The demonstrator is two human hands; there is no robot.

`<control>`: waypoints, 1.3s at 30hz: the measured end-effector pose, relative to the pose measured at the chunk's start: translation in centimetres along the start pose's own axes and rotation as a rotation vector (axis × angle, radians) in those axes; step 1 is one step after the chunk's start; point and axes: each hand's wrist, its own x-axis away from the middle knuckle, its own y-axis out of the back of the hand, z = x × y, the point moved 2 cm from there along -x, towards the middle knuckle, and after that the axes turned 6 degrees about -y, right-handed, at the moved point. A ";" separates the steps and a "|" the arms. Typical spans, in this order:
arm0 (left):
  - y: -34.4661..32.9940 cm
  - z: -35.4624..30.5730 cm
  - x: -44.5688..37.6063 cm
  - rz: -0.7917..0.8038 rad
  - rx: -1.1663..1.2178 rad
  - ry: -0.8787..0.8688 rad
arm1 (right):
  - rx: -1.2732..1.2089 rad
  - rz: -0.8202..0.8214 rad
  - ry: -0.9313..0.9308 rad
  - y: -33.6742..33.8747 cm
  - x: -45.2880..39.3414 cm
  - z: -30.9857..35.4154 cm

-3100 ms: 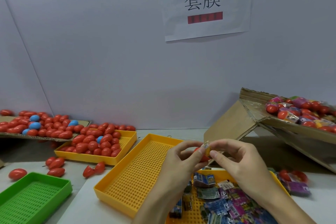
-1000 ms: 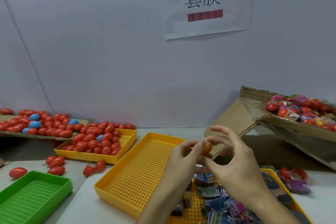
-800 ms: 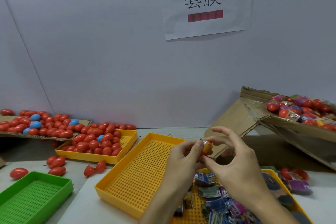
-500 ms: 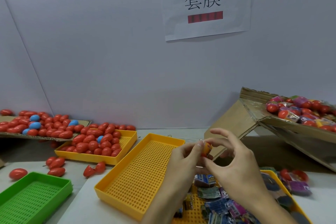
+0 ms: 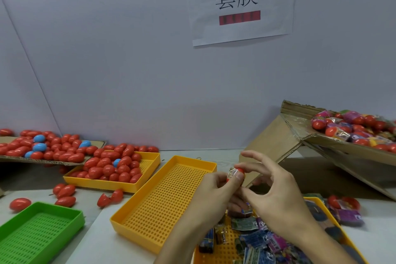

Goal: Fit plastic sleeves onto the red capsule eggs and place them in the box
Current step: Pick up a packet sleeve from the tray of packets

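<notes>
A: Start nearest. What lies closest, taking the empty yellow tray (image 5: 169, 199) as the marker?

B: Just right of it, at the bottom edge, a second yellow tray (image 5: 222, 252) holds a heap of flat printed plastic sleeves (image 5: 257, 240). To its left sits a green tray (image 5: 36, 233).

A: And the hands?

B: Both are raised over the near right corner of the empty yellow tray. The left hand (image 5: 216, 195) pinches a red capsule egg (image 5: 238, 172) between thumb and fingers. A printed sleeve (image 5: 232, 173) sits round the egg, its red tip showing. The right hand (image 5: 276, 195) meets the egg from the other side, forefinger and thumb at it, the other fingers spread.

A: Is the right hand truly gripping?

B: Its fingertips pinch at the egg; how firmly, I cannot tell.

A: Farther off?

B: Left of the empty tray, loose red eggs (image 5: 64, 193) lie on the table, and behind them a third yellow tray (image 5: 111, 183) is full of red eggs with a blue one among them. Farther left, a cardboard sheet (image 5: 94, 143) carries more red and blue eggs. Right of the empty tray and farther back, a tilted cardboard box (image 5: 304, 135) holds sleeved eggs (image 5: 351, 128). A few sleeved eggs lie on the table below it.

A: At the back?

B: A white wall bearing a paper sign (image 5: 240, 4).
</notes>
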 end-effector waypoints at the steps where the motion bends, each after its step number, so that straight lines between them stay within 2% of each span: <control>1: -0.1 0.1 0.0 -0.021 0.005 -0.009 | -0.002 0.005 -0.002 -0.1 0.0 0.0; 5: -0.6 0.2 -0.1 -0.087 0.020 -0.019 | 0.034 0.001 0.021 -0.7 0.1 0.3; 9: -1.1 -0.2 0.2 -0.031 0.067 0.000 | 0.019 -0.051 0.059 -0.7 0.1 0.5; 19: -1.8 -0.6 0.6 0.046 0.123 0.030 | 0.018 -0.036 0.052 -0.3 0.2 0.3; 25: -2.3 -0.3 0.5 -0.054 0.191 0.016 | -0.022 -0.021 0.025 -0.6 0.3 0.6; 29: -2.3 -0.6 0.5 -0.057 0.237 0.013 | -0.048 -0.027 0.018 -0.6 0.4 1.0; 34: -2.3 -0.7 0.3 -0.140 0.446 0.140 | -0.089 -0.061 0.012 -0.3 0.4 1.3; 39: -3.0 -1.0 0.7 -0.174 0.553 0.186 | -0.099 -0.087 0.027 -0.4 0.3 1.2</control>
